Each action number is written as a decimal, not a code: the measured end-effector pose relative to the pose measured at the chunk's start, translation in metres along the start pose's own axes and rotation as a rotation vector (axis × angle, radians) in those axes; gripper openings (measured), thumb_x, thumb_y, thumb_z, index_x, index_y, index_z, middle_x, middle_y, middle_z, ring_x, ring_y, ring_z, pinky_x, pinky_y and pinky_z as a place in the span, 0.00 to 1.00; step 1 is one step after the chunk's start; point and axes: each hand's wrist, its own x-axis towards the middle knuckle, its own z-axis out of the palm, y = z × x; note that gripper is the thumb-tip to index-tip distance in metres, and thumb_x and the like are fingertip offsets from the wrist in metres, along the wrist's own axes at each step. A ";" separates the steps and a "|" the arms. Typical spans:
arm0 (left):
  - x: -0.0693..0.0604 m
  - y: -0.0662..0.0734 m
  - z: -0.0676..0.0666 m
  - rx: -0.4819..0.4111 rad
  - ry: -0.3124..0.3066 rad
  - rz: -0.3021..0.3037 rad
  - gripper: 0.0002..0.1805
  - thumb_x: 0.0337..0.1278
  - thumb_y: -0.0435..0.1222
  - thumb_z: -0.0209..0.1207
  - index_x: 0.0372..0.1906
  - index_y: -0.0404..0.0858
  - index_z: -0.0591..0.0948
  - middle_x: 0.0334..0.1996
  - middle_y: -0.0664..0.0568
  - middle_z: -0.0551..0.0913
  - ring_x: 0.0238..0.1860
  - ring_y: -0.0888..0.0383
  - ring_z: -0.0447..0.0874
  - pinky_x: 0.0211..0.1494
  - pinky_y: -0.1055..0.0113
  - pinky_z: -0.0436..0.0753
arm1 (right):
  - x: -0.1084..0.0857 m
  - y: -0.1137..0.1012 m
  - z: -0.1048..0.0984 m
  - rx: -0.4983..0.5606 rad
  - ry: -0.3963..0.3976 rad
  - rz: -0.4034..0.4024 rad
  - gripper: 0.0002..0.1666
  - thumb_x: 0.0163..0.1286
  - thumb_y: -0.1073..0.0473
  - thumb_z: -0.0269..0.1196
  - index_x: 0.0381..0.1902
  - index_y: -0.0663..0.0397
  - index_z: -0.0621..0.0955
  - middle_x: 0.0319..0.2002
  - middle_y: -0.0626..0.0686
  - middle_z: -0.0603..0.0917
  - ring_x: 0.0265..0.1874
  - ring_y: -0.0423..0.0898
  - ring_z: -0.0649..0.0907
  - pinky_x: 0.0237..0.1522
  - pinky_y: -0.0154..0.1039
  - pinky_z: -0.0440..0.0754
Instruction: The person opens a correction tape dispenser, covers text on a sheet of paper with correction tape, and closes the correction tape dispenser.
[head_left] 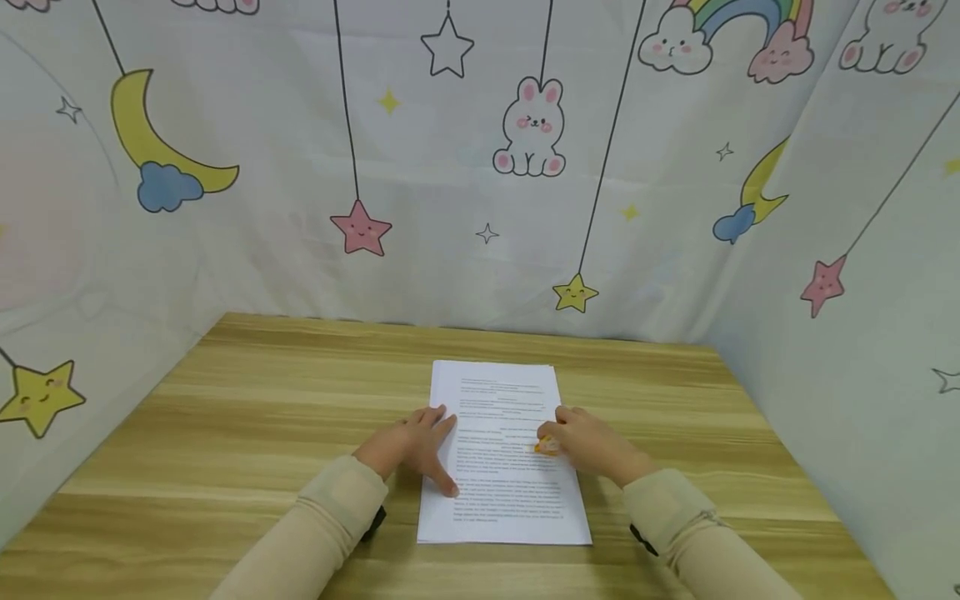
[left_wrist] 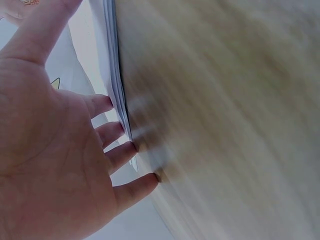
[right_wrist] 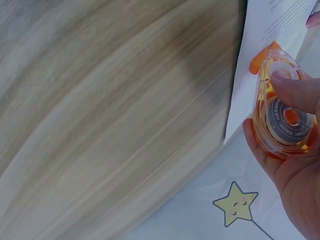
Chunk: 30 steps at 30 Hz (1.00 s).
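two hands are at work over one stack of printed paper [head_left: 510, 508], which lies flat near the middle of the desk [head_left: 300, 375], its short edges running across the view and its long edges running away from the person. several sheets show in layers along its edge in the left wrist view, and the top sheet carries lines of small dark print, too small to read.

the left hand [head_left: 420, 443] is spread, its thumb held well apart from the fingers. the thumb reaches onto the top sheet, and the fingers lie along the stack's left side, with some tips at the layered edge.

the right hand [head_left: 592, 439] pinches an orange tape dispenser [right_wrist: 287, 120] with a clear case and a grey disc inside, the thumb on its upper face and a finger curled beneath. the dispenser is over the right part of the top sheet, about midway along it, with its narrow orange end pointing in over the paper. whether that end touches the sheet, i cannot tell.

both forearms wear cream sleeves [head_left: 307, 533], with something black at each wrist. the desk has a striped wood grain. behind it hangs a white cloth backdrop [head_left: 262, 267], printed with a rabbit [head_left: 534, 133], a pink star [head_left: 362, 228], a moon [head_left: 132, 117] and a rainbow [head_left: 738, 12].
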 end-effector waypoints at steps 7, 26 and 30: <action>0.000 -0.001 -0.001 0.019 -0.008 0.004 0.62 0.31 0.63 0.67 0.72 0.43 0.50 0.73 0.46 0.44 0.73 0.44 0.41 0.70 0.45 0.53 | -0.009 0.012 0.002 0.037 0.001 0.007 0.13 0.59 0.66 0.63 0.40 0.46 0.80 0.28 0.47 0.72 0.24 0.40 0.67 0.29 0.32 0.67; -0.001 -0.001 -0.001 -0.003 -0.027 0.001 0.62 0.31 0.61 0.68 0.72 0.42 0.50 0.73 0.45 0.44 0.73 0.44 0.40 0.70 0.45 0.52 | -0.031 0.031 -0.001 0.361 -0.023 0.228 0.17 0.60 0.65 0.62 0.48 0.50 0.80 0.34 0.47 0.76 0.27 0.38 0.70 0.30 0.32 0.70; 0.000 0.000 -0.002 -0.001 -0.025 -0.007 0.62 0.31 0.61 0.68 0.72 0.43 0.50 0.73 0.46 0.43 0.73 0.45 0.40 0.70 0.45 0.51 | -0.028 0.029 -0.004 0.342 -0.006 0.219 0.16 0.61 0.63 0.62 0.48 0.49 0.80 0.36 0.47 0.78 0.29 0.38 0.73 0.32 0.34 0.73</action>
